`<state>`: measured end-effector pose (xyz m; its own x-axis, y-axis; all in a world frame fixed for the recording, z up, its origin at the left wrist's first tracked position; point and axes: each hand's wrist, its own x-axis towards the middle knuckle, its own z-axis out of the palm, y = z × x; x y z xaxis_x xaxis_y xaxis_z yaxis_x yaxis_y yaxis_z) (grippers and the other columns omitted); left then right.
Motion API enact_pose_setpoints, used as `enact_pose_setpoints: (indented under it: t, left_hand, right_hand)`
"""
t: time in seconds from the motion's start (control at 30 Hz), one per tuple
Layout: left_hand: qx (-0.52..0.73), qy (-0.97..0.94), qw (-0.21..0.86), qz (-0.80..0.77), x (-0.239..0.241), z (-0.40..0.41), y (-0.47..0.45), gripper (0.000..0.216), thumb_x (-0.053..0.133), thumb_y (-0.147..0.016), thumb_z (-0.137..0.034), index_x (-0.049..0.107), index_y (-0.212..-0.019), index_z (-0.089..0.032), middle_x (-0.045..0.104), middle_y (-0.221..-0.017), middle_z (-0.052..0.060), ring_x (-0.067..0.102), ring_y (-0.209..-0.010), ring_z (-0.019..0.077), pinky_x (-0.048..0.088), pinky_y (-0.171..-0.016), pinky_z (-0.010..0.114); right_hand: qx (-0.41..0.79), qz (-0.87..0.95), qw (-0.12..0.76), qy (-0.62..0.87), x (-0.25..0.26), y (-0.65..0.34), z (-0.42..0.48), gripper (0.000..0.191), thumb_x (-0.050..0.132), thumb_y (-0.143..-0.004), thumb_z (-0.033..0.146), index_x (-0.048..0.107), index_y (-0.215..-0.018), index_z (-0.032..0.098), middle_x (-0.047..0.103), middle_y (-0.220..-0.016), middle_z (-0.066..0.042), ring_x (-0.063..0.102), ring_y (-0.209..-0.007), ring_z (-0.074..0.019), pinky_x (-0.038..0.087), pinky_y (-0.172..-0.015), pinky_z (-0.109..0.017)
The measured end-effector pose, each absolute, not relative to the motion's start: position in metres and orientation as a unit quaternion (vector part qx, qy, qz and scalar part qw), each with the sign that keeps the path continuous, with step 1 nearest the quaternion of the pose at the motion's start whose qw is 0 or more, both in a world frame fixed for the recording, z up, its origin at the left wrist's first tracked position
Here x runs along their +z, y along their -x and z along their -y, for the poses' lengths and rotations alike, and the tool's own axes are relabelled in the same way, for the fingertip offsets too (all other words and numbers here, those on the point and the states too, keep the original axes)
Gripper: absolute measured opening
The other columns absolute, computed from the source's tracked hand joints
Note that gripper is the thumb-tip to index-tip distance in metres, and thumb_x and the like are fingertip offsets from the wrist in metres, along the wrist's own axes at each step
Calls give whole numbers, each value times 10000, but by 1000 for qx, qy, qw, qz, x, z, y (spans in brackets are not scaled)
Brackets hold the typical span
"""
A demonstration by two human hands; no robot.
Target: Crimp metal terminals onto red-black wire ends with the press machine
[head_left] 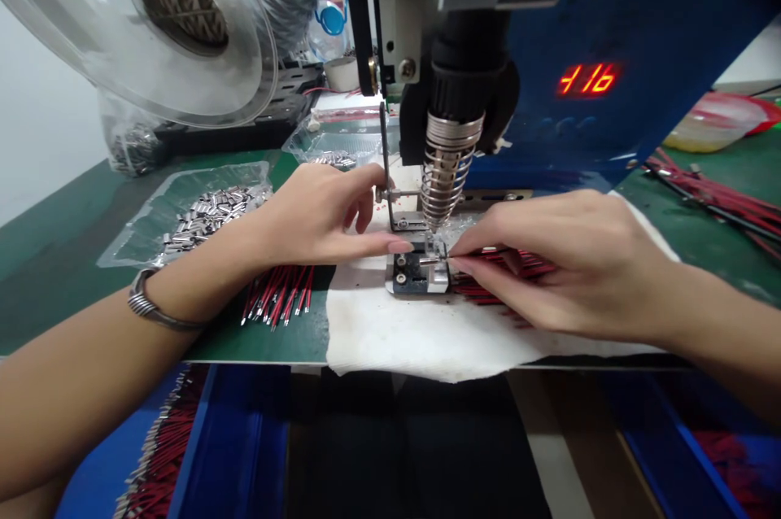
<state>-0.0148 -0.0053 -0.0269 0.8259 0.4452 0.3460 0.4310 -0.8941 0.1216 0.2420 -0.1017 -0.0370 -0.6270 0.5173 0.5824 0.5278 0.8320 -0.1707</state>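
My right hand [567, 267] is closed in a pinch on a thin wire [450, 258] at the right side of a small metal fixture [421, 279]. A little silver metal connector [430, 261] lies on the fixture at the wire's end. My left hand [329, 214] is open, thumb stretched to the fixture's left side. Its index finger is by a thin upright metal bar [386, 169], and whether they touch I cannot tell. Right above the fixture hangs a soldering tip wrapped in a metal spring [451, 161]. Red and black wires [482, 289] lie partly hidden under my right hand.
A plastic tray [131, 234] holds many silver connectors. Red wires [277, 299] lie on the green table behind a white cloth [390, 348]. The blue machine [549, 145] stands at the right, a clear reel [110, 31] at upper left. Blue bins [237, 438] are below the edge.
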Motion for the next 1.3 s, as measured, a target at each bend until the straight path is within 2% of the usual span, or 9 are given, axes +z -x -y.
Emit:
enact_pose_setpoints:
  t: [0.2,0.4,0.7,1.3]
  left_hand:
    - [176,-956,7,-235,-26,7,14,565,494,-841,-812,507,-819,-248,658,-604,-9,563,-498,155,375,-509,330]
    - [173,-955,-3,-239,-27,7,15,571,488,-845,-813,493,-811,-243,656,-612,-9,556,-500,158,364,-511,338]
    - [170,-954,11,-248,-27,8,15,524,581,-831,-752,510,-808,-233,648,-614,-16,562,-502,149,363,-526,310]
    - [174,-954,-18,-242,-28,7,13,560,471,-860,-800,492,-790,-244,638,-592,-1,546,-489,161,352,-490,327]
  right_hand:
    - [-15,885,331,326,-38,-241,100,100,635,-880,107,670,-887,200,713,-747,-4,660,-646,-152,496,-605,-291]
    - [-2,891,317,324,-41,-240,97,105,614,-902,118,675,-926,200,722,-775,-25,675,-699,-176,483,-614,-305]
    - [-14,903,314,291,-45,-244,93,116,570,-940,122,659,-913,193,730,-835,-29,627,-681,-152,447,-608,-288]
    - [-13,900,319,296,-42,-241,95,106,603,-920,103,669,-950,180,717,-802,-20,612,-653,-134,424,-571,-266]
